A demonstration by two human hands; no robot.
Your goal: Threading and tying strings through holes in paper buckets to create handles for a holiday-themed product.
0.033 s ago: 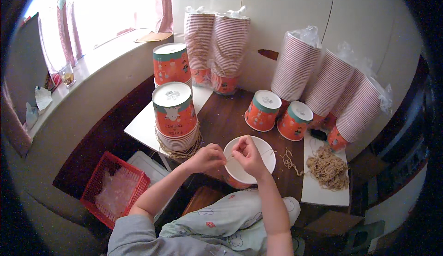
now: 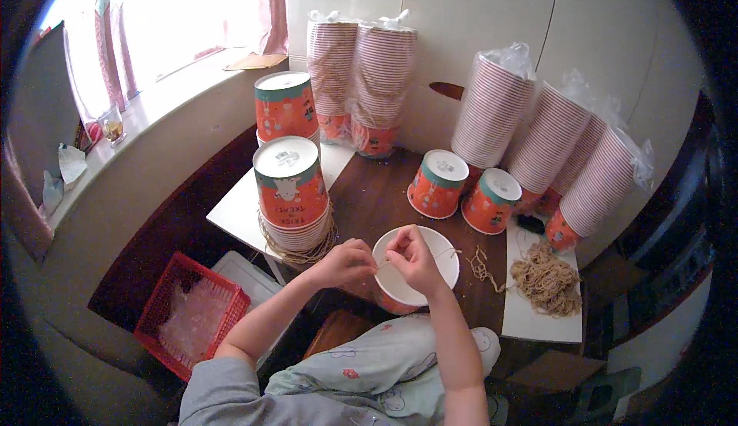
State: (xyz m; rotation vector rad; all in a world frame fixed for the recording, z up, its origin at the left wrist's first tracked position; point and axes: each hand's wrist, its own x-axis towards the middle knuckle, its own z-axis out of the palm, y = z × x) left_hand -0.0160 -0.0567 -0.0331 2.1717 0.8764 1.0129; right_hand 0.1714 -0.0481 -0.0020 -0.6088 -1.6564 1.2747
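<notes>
Head view: the left hand [image 2: 350,263] and right hand [image 2: 413,261] lie near each other, fingertips of each pinched together on a thin beige cord [image 2: 449,253], above the mouth of a round, white-lined orange paper bucket [image 2: 443,278]. The cord also shows at the bucket's right rim. Beyond, two overturned orange-and-green paper buckets [image 2: 437,189] stand on a dark brown tabletop [image 2: 369,195]. To the right, a tangled beige cord heap [image 2: 547,281] rests on a white board [image 2: 530,326]; to the left, beige loops ring the base of a nested, inverted bucket stack [image 2: 289,188]. Tall, plastic-wrapped bucket stacks [image 2: 492,115] line the pale wall [image 2: 477,3]. Lower left, a red plastic basket [image 2: 241,300] contains clear plastic film [image 2: 192,322]; above, pink curtains [image 2: 273,11] flank a bright window [image 2: 184,19].
</notes>
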